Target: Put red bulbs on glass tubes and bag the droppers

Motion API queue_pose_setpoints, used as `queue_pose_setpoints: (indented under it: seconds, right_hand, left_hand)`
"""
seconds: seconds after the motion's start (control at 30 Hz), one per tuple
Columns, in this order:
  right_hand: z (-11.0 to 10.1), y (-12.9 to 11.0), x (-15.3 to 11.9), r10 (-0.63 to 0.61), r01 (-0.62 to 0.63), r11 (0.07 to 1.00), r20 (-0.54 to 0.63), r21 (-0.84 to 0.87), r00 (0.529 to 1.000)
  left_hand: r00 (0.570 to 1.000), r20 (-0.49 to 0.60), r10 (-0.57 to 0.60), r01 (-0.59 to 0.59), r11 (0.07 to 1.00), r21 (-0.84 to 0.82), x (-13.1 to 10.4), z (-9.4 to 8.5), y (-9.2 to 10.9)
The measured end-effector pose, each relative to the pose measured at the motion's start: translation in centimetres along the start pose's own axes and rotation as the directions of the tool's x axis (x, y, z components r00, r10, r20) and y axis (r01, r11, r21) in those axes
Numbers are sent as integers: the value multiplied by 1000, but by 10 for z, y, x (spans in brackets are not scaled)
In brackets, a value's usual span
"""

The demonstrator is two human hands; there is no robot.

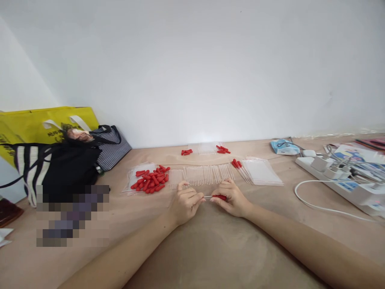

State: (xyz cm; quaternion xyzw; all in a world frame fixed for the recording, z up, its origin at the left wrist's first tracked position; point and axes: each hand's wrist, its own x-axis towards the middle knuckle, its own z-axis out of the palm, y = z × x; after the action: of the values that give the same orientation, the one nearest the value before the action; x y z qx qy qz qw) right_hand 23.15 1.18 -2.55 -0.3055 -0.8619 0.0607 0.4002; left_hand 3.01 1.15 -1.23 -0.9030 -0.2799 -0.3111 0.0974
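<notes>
My left hand point(187, 202) pinches a thin glass dropper tube point(208, 197) near the table's front middle. In my right hand point(233, 198) is a red rubber bulb point(221, 197), held at the tube's right end; whether the tube sits inside it is hidden by the fingers. Just beyond both hands lies a row of clear glass tubes point(195, 175). To the left, a pile of red rubber bulbs point(152, 179) rests on clear plastic bags point(128, 182). Several droppers with red bulbs point(240, 168) lie right of the row, beside a stack of clear zip bags point(264, 172).
Farther back are small groups of red bulbs point(187, 152) and more tubes point(207, 148) by the wall. A white power strip point(333, 182) with chargers and a looping cable point(309, 205) occupies the right. Bags, including a black one point(69, 164), and a blue mask point(284, 147) stand around.
</notes>
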Motion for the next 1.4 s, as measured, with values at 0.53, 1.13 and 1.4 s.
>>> queue_pose_setpoints:
  seconds: [0.53, 1.13, 1.4]
  right_hand:
    - [-6, 6, 1, -87, 74, 989, 94, 129, 992]
    - [15, -9, 16, 605, -423, 389, 119, 818, 787]
    - [-64, 77, 23, 767, -800, 593, -239, -90, 595]
  left_hand:
    - [999, 39, -30, 31, 999, -16, -2, 0, -3]
    - [950, 66, -304, 310, 906, -287, 9, -3, 15]
    - [916, 157, -370, 399, 882, -250, 8, 0, 3]
